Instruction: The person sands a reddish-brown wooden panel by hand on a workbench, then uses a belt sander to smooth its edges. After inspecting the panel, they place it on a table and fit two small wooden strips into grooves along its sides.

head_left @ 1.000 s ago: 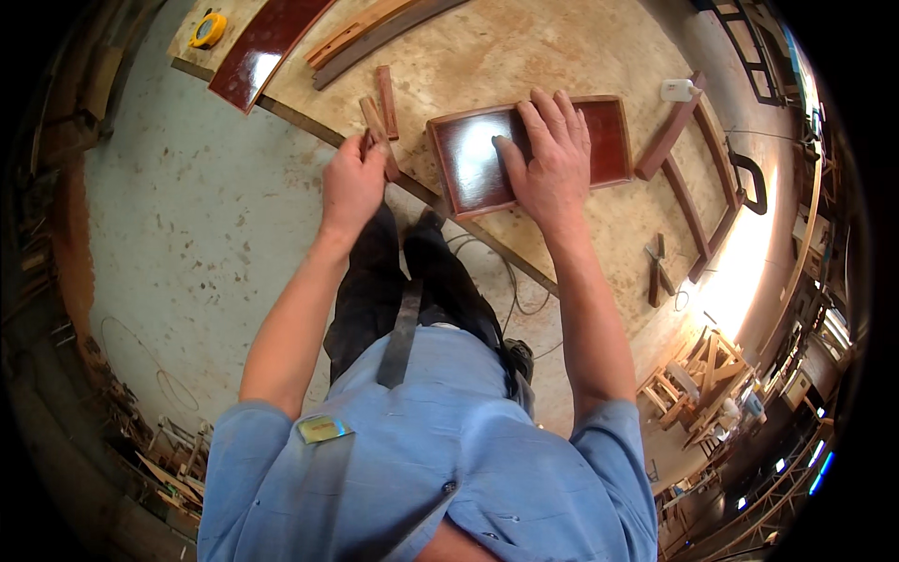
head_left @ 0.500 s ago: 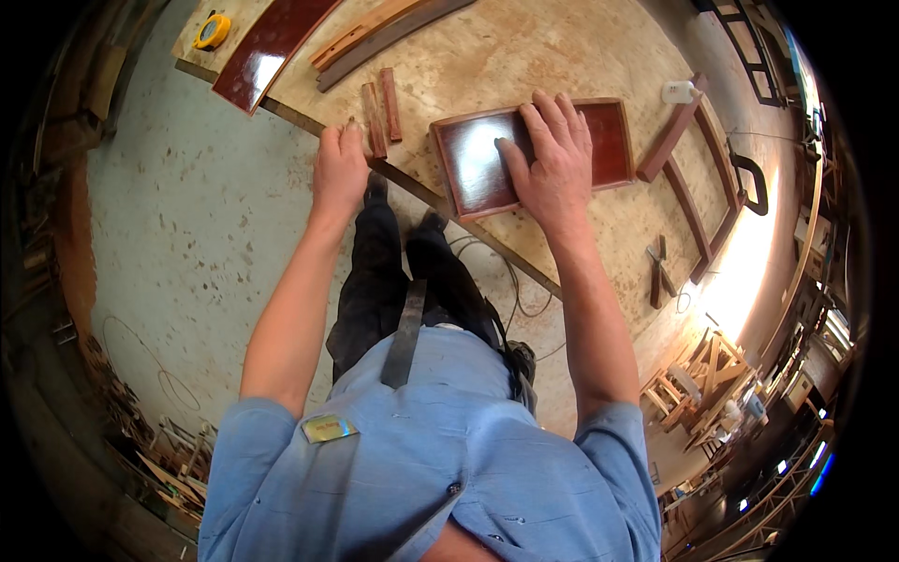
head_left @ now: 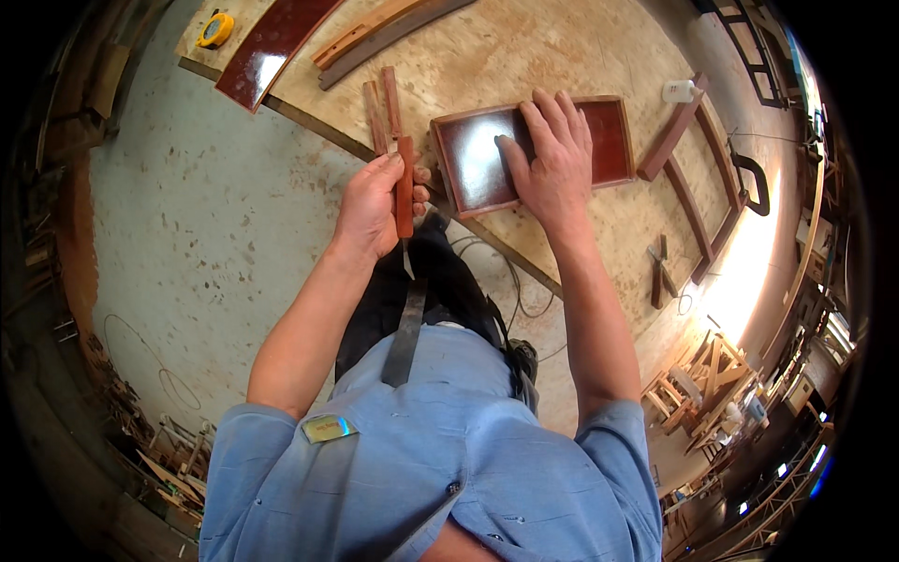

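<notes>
My left hand [head_left: 377, 201] is closed around a slim wooden-handled tool [head_left: 405, 192], held at the table's near edge above my legs. Its handle is reddish, and a thin metal blade points back toward my body; whether it is a knife or a chisel I cannot tell. Palm down with fingers spread, my right hand [head_left: 554, 164] rests on a glossy dark-red wooden panel [head_left: 468, 155] with a raised lighter rim. The panel lies along the table edge. Beyond my left hand are two short wood strips [head_left: 391, 98], side by side on the tabletop.
On the table [head_left: 534, 56] lie a yellow tape measure [head_left: 216, 31], a long glossy board [head_left: 272, 51] and longer wood pieces [head_left: 384, 37]. To the right are a wooden frame [head_left: 688, 201], a white bottle [head_left: 678, 91] and a crossed tool [head_left: 663, 272]. Cables [head_left: 515, 281] trail on the floor.
My left hand has moved right and a little toward me, turning so the wooden-handled tool now shows in its grip. The right hand and the panel have stayed in place.
</notes>
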Tool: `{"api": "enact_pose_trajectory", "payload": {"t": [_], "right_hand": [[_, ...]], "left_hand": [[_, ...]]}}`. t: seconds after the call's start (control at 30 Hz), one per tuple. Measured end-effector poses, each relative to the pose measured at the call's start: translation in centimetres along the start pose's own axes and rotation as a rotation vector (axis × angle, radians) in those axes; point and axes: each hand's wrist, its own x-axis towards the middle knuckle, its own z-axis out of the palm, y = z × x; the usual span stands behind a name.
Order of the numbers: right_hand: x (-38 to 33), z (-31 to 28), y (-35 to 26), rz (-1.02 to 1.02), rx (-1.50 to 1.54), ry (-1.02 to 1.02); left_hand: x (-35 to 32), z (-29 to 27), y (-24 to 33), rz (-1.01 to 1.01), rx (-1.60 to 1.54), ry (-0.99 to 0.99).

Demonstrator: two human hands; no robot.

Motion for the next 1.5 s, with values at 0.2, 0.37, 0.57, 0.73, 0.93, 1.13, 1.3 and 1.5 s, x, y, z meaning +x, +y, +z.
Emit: {"api": "enact_pose_trajectory", "payload": {"t": [0.2, 0.37, 0.57, 0.73, 0.93, 1.13, 1.3, 1.5], "right_hand": [[0.0, 0.0, 0.1, -0.002, 0.013, 0.013], [-0.1, 0.0, 0.2, -0.012, 0.014, 0.013], [-0.1, 0.0, 0.3, -0.008, 0.012, 0.010], [-0.1, 0.1, 0.3, -0.009, 0.015, 0.013], [-0.2, 0.2, 0.4, -0.005, 0.027, 0.023], [-0.3, 0.3, 0.6, 0.001, 0.019, 0.025], [-0.2, 0.3, 0.5, -0.006, 0.019, 0.028], [-0.3, 0.3, 0.5, -0.001, 0.013, 0.027]], "left_hand": [[-0.2, 0.5, -0.1, -0.004, -0.015, 0.014], [0.0, 0.3, -0.6, -0.002, -0.039, -0.024], [-0.1, 0.9, -1.0, 0.068, 0.030, 0.011], [0.0, 1.4, -1.4, 0.167, 0.295, 0.073], [0.6, 0.8, -1.5, 0.152, 0.315, 0.018], [0.9, 2.1, -1.5, 0.245, 0.313, 0.011], [1.8, 2.4, -2.2, 0.368, 0.438, 0.063], [2.6, 1.7, -2.4, 0.372, 0.710, 0.083]]}}
